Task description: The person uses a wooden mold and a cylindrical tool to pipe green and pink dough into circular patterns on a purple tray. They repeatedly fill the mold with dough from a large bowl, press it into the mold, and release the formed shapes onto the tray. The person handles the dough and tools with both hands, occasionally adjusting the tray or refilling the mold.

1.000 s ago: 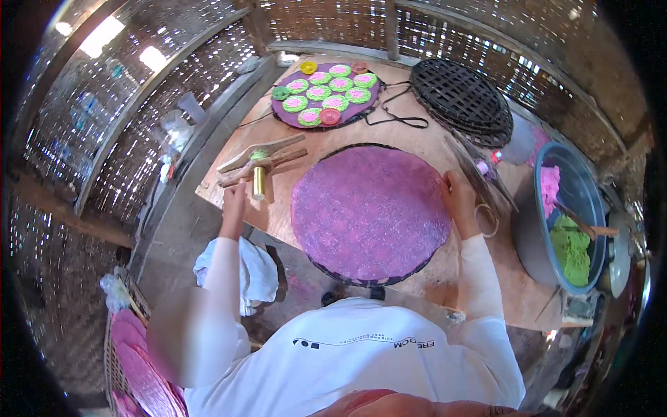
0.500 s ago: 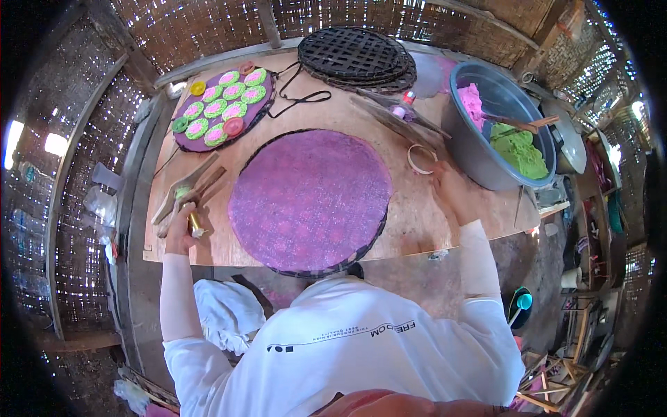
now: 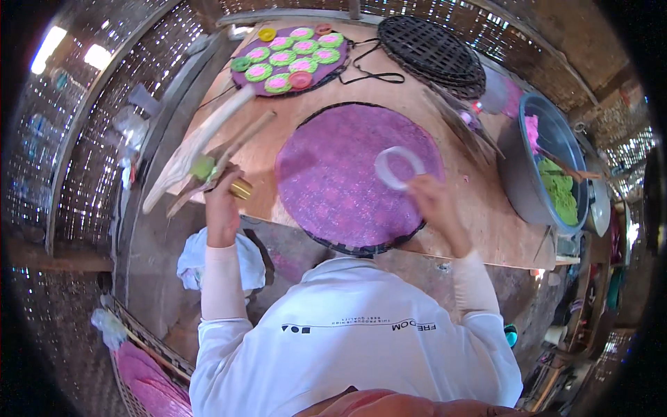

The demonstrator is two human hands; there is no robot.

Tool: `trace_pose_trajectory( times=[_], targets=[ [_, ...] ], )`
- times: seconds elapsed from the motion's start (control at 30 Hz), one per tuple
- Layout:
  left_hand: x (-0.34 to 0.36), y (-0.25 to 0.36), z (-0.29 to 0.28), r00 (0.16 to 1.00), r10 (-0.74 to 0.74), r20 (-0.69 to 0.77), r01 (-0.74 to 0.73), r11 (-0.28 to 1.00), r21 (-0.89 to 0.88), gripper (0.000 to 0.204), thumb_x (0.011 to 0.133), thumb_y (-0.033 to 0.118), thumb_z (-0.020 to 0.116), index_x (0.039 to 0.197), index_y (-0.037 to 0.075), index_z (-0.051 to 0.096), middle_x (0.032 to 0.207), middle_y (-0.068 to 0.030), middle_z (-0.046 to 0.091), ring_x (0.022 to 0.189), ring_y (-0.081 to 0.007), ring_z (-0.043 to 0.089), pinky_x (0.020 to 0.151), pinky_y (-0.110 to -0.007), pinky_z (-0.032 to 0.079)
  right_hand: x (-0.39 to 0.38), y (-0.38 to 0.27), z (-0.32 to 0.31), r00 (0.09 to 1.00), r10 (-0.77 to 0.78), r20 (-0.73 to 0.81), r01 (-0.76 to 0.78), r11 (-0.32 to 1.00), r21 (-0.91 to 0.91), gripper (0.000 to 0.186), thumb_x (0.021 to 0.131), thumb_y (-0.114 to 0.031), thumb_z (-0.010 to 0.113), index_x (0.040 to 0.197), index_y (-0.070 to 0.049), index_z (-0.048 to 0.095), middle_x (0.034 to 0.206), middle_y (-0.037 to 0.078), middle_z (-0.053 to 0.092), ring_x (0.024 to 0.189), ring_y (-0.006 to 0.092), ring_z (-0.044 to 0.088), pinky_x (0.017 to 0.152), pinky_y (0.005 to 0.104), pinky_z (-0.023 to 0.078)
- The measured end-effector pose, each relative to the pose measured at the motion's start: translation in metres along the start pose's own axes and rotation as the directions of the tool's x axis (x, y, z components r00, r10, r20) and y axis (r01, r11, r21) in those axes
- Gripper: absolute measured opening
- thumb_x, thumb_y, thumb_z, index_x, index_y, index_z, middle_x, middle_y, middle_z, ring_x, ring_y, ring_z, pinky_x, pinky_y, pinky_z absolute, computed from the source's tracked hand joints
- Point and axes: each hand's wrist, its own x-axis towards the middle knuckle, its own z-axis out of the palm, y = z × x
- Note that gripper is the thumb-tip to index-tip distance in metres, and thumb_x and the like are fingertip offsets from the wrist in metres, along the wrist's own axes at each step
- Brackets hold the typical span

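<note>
My left hand (image 3: 224, 186) is closed on a wooden press (image 3: 189, 168) with a brass cylinder (image 3: 240, 189) and green dough at its middle, lifted at the left of the board. My right hand (image 3: 422, 191) grips a translucent white ring (image 3: 381, 165) over the right half of a round, dark-rimmed tray covered with a pink-purple sheet (image 3: 340, 174). At the back left, a purple tray (image 3: 243, 82) carries several green-and-pink lacy rounds (image 3: 281, 60) and some coloured rings, one of them yellow (image 3: 267, 35).
Black woven trays (image 3: 424, 48) are stacked at the back right, near another wooden tool (image 3: 458, 125). A grey-blue tub (image 3: 520, 191) holds pink and green dough. A white cloth (image 3: 221, 267) lies below the board's left edge; pink sheets (image 3: 142, 365) sit at lower left.
My left hand has taken hold of the press and raised it. My right hand has picked up the ring from the board's right side and moved it leftward over the sheet.
</note>
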Motion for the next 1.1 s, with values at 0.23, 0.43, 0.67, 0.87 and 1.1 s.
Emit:
trace_pose_trajectory(
  times=[0.23,0.43,0.67,0.87,1.1],
  targets=[
    [-0.037,-0.005,0.023,0.992,0.108,0.06,-0.119,0.966,0.229,0.028,0.069,0.002,0.065,0.096,0.002,0.058,0.088,-0.0054,0.06,0.082,-0.0176,0.058,0.072,-0.029,0.046,0.026,-0.033,0.081,0.913,-0.144,0.382,0.065,0.975,0.212,0.015,0.081,-0.013,0.059,0.092,-0.004,0.064,0.095,0.009,0.061,0.089,0.0225,0.058,0.076,0.0308,0.046],
    [-0.05,-0.001,0.047,0.852,0.255,0.457,-0.443,0.817,0.369,0.048,0.066,0.017,0.074,0.107,0.001,0.057,0.105,-0.0119,0.061,0.099,-0.0238,0.057,0.089,-0.035,0.042,0.085,-0.08,0.004,0.829,-0.096,0.552,-0.285,0.776,0.563,0.037,0.087,-0.032,0.055,0.108,-0.001,0.053,0.092,0.001,0.056,0.083,0.0104,0.053,0.07,0.0241,0.043],
    [-0.04,0.039,0.079,0.695,0.197,0.692,-0.318,0.947,0.05,0.071,0.065,0.021,0.078,0.123,0.0,0.044,0.125,-0.0134,0.048,0.122,-0.0244,0.039,0.103,-0.034,0.028,0.083,-0.11,-0.018,0.436,-0.103,0.894,-0.629,0.676,0.384,0.044,0.087,-0.04,0.052,0.108,-0.001,0.051,0.086,0.001,0.053,0.077,0.0093,0.051,0.066,0.0233,0.042],
    [0.038,0.058,0.08,0.679,0.454,0.577,0.241,0.604,-0.76,0.062,0.08,0.048,0.059,0.124,0.008,0.043,0.115,-0.0038,0.051,0.115,-0.0239,0.044,0.098,-0.04,0.034,0.09,-0.1,-0.024,0.434,-0.034,0.9,-0.634,0.698,0.332,0.054,0.087,-0.05,0.046,0.106,0.0,0.054,0.087,0.005,0.056,0.078,0.0132,0.055,0.069,0.0259,0.045],
    [0.042,0.001,0.074,0.626,0.452,0.635,0.54,0.336,-0.771,0.047,0.082,0.054,0.05,0.103,0.013,0.058,0.092,-0.0028,0.052,0.1,-0.027,0.047,0.091,-0.044,0.038,0.115,-0.078,-0.019,0.157,0.119,0.98,-0.748,0.662,0.04,0.064,0.088,-0.059,0.035,0.108,-0.001,0.055,0.09,0.007,0.059,0.085,0.0144,0.057,0.073,0.0264,0.046]
  ],
)
